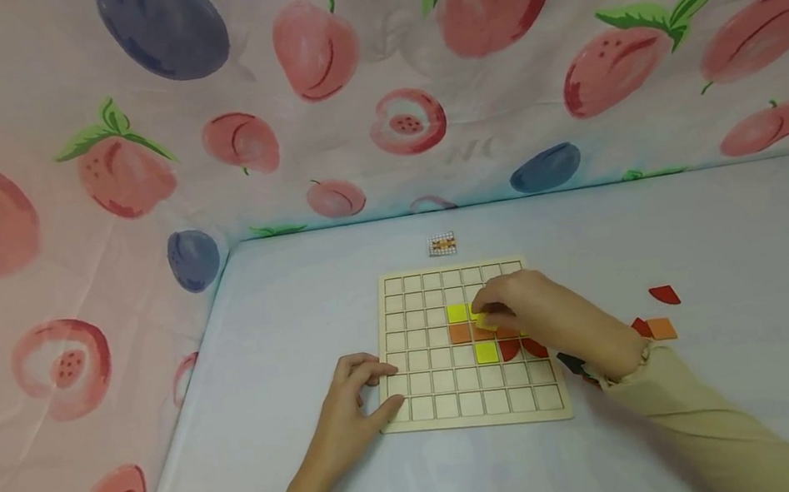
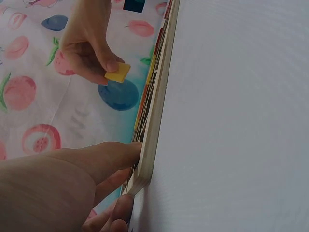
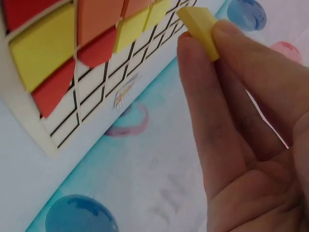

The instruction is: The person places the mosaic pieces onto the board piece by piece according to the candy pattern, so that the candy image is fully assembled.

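Observation:
A yellow square tile (image 3: 203, 29) is pinched between the thumb and fingers of my right hand (image 1: 536, 314), held just above the gridded wooden board (image 1: 432, 407). Under and around that hand, yellow, orange and red pieces lie in the board's cells, including a yellow square (image 1: 457, 313), an orange square (image 1: 459, 333) and a red curved piece (image 1: 509, 349). The hand covers some of them. My left hand (image 1: 349, 408) rests at the board's left edge, its thumb and fingertips touching the rim.
Behind the board lies a small printed pattern card (image 1: 442, 244). To the right are a loose red piece (image 1: 665, 295) and an orange square (image 1: 662, 329) beside another red piece. A dark object (image 1: 573, 364) shows partly under the right wrist. Fruit-printed cloth (image 1: 398, 52) hangs behind the white table.

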A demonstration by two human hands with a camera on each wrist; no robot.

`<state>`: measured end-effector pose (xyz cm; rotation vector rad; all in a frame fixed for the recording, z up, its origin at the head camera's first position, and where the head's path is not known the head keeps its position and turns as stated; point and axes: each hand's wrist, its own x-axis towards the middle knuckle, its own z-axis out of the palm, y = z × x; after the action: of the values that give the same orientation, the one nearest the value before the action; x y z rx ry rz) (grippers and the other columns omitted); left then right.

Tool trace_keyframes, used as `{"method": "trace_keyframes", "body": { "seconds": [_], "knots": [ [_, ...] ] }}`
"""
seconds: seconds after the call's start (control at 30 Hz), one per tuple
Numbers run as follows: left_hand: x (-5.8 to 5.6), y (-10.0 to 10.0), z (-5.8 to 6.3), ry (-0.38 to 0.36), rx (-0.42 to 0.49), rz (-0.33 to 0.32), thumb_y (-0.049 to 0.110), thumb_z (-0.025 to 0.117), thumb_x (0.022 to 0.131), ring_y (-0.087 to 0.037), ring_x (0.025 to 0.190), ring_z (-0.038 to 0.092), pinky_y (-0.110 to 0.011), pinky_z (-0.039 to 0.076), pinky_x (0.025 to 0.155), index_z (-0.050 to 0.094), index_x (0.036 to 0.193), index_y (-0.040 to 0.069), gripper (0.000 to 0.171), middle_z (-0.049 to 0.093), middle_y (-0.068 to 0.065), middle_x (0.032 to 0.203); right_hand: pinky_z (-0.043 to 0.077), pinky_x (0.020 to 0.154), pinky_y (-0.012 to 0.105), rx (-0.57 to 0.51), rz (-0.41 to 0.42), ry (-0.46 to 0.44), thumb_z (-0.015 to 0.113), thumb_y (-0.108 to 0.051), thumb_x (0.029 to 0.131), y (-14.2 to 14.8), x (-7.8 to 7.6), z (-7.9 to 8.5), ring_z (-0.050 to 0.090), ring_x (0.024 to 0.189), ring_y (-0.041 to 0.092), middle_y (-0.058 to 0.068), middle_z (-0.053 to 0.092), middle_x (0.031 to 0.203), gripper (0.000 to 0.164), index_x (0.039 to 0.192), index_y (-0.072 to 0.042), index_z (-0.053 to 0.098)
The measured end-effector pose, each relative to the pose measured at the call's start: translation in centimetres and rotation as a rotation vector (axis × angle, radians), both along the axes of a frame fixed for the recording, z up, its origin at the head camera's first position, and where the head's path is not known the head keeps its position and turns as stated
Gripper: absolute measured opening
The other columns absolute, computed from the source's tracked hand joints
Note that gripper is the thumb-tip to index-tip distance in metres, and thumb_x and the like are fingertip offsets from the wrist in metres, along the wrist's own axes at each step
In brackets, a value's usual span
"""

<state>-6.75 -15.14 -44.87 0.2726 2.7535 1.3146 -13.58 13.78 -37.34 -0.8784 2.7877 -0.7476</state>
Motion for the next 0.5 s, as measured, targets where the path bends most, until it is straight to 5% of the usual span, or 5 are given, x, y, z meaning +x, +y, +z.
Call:
{"method": "trace_keyframes", "body": {
  "seconds": [0.5],
  "knots": [
    [0.0, 0.0, 0.1, -0.004, -0.001, 0.003, 0.018, 0.08, 0.085, -0.011, 0.101, 0.05, -0.025, 0.041, 0.077, 0.069, 0.112, 0.024, 0.03, 0.05, 0.001, 0.129, 0.054, 0.077, 0.027, -0.039, 0.075, -0.02, 0.075, -0.007, 0.087, -2.0, 0.3, -1.0, 0.062, 0.084, 0.011, -0.001, 0.072, 0.097, 0.011, 0.098, -0.01, 0.076]
  ]
}}
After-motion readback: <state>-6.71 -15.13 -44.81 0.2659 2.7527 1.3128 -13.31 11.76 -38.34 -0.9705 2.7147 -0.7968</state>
